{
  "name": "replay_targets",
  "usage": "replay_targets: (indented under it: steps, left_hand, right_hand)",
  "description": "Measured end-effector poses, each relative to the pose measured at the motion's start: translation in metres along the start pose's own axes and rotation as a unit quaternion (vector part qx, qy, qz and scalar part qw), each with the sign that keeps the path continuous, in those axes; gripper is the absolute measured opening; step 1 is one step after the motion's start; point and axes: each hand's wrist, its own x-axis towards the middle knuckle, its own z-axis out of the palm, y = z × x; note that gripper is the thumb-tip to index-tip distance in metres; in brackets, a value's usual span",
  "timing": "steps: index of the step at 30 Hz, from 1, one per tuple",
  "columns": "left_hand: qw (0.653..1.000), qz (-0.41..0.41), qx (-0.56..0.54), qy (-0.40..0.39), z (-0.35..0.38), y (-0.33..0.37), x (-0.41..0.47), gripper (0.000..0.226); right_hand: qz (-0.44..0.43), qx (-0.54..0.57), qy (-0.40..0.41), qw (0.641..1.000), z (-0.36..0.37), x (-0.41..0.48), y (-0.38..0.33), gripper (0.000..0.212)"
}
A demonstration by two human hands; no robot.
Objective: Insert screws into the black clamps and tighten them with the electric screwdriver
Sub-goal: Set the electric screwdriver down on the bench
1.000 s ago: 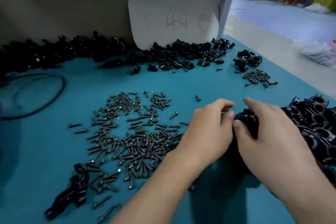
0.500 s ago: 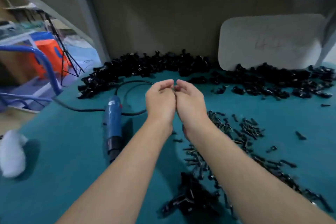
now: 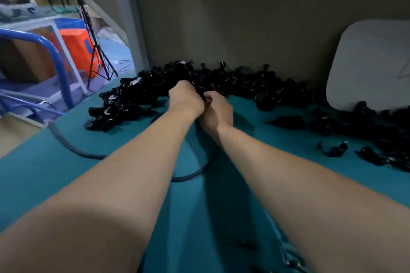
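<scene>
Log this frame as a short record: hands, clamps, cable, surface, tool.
hands: left hand and right hand side by side at the pile's near edge; fingers hidden, grip unclear
clamps: black clamp pile heaped along the back wall
cable: dark cable loops across the mat, passing under both forearms
surface: teal mat
board: white board leans on the wall, right
tool: electric screwdriver not in view

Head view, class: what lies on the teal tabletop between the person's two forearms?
A dark round cable curves across the teal tabletop between left forearm and right forearm, in the head view.
</scene>
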Motion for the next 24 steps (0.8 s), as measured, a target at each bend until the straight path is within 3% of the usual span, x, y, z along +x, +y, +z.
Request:
replay_targets:
  steps: [2, 4, 8, 11, 13, 18, 21, 24]
  left_hand:
    - [0.995, 0.014, 0.087, -0.052, 0.005, -0.004, 0.021, 0.028]
    - [0.989, 0.039, 0.120, -0.074, 0.010, -0.010, 0.040, 0.030]
    - [0.995, 0.046, 0.055, -0.076, 0.015, -0.023, 0.061, 0.018]
    - [0.996, 0.048, 0.024, -0.068, 0.014, -0.026, 0.060, 0.013]
    - [0.996, 0.066, 0.011, -0.056, 0.011, -0.024, 0.053, 0.011]
    - [0.984, 0.169, -0.052, -0.030, -0.007, -0.005, 0.008, 0.025]
    - [0.971, 0.233, -0.042, -0.045, -0.027, 0.010, -0.037, 0.028]
    - [0.968, 0.207, -0.129, -0.065, -0.040, 0.008, -0.102, 0.027]
  right_hand:
    - [-0.023, -0.124, -0.001, 0.992, 0.013, 0.014, 0.007, 0.024]
    - [-0.025, -0.153, 0.018, 0.988, 0.019, 0.027, 0.007, 0.024]
    - [0.024, -0.057, 0.056, 0.997, 0.023, 0.048, 0.009, 0.025]
    - [-0.010, -0.023, 0.097, 0.995, 0.021, 0.045, 0.011, 0.014]
    - [-0.034, -0.011, 0.108, 0.993, 0.016, 0.038, 0.014, 0.022]
    - [-0.079, 0.044, 0.145, 0.985, -0.021, 0.006, 0.004, 0.023]
    - [-0.066, 0.144, 0.124, 0.980, -0.053, -0.036, -0.008, 0.017]
    - [-0.002, 0.342, 0.030, 0.939, -0.082, -0.103, -0.012, 0.016]
